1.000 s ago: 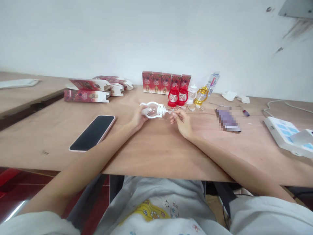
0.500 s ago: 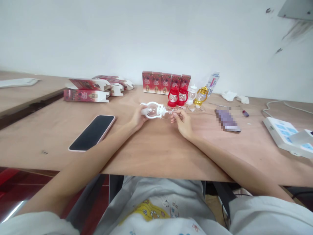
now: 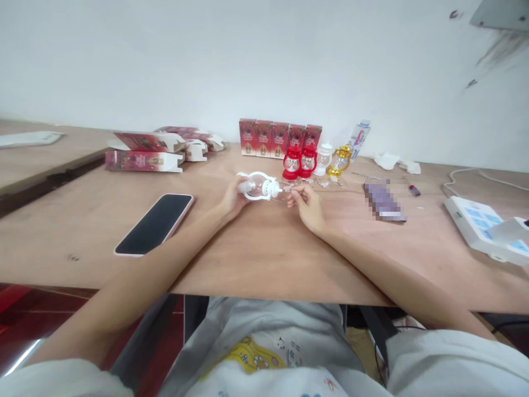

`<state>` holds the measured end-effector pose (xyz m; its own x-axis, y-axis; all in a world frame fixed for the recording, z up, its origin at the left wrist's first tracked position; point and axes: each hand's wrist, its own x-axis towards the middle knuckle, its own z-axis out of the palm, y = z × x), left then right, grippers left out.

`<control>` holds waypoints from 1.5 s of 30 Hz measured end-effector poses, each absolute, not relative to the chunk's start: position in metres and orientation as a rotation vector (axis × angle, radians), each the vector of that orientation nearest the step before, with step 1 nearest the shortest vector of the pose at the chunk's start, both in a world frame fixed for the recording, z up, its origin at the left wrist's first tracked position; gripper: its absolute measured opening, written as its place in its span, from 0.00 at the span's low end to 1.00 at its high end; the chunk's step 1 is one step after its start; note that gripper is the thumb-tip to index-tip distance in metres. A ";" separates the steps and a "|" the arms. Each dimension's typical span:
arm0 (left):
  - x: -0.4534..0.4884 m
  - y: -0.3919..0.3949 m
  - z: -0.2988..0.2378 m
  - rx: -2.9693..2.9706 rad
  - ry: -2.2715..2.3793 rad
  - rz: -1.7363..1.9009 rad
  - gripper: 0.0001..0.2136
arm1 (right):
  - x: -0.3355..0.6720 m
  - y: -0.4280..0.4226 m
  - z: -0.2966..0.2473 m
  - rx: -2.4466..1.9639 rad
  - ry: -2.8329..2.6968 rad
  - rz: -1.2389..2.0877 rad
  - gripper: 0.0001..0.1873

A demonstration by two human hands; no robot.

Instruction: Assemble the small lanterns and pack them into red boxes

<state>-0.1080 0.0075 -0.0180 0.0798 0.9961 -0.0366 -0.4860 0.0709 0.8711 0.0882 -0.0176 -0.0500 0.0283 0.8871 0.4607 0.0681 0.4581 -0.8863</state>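
White lantern [image 3: 258, 186] lies sideways, clamped in the left hand [image 3: 235, 199], mid-frame; the right hand [image 3: 309, 208] pinches its fingertips together, contents unclear. Red lanterns [image 3: 291, 165] stand behind, boxes [image 3: 263, 139] beyond.

White lantern [image 3: 259, 187]: its pale tip [image 3: 279, 190], at the 3 o'clock end, now appears shorter — less white reaching toward the right hand [image 3: 309, 208] than before. Whole view — scene displaced marginally toward 10 o'clock.

I can't make out any words: the print on the red boxes [image 3: 263, 144] left of the gold lantern [image 3: 339, 161] and on the packet [image 3: 360, 137] behind it is too blurred.
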 end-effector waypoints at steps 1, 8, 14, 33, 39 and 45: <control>-0.108 0.008 -0.018 0.827 0.805 1.318 0.08 | 0.088 -0.018 -0.050 -0.908 -1.407 0.796 0.14; -0.108 0.009 -0.018 0.768 0.819 1.359 0.08 | 0.087 -0.021 -0.047 -0.868 -1.417 0.784 0.15; -0.107 0.007 -0.018 0.812 0.805 1.318 0.08 | 0.087 -0.021 -0.047 -0.870 -1.409 0.780 0.14; -0.099 -0.002 -0.016 0.704 0.738 1.197 0.09 | 0.084 -0.013 -0.048 -1.049 -1.261 1.031 0.08; -0.096 -0.011 -0.015 0.867 0.718 1.201 0.09 | 0.085 -0.022 -0.044 -1.273 -1.462 0.869 0.04; -0.079 -0.031 -0.010 0.970 0.747 1.300 0.12 | 0.092 -0.031 -0.035 -1.457 -1.804 0.281 0.11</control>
<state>-0.0794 -0.0307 -0.0103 0.1452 0.9869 0.0709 -0.4356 -0.0006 0.9001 0.0918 -0.0312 -0.0352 -0.0336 0.9021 0.4301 0.7285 0.3168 -0.6074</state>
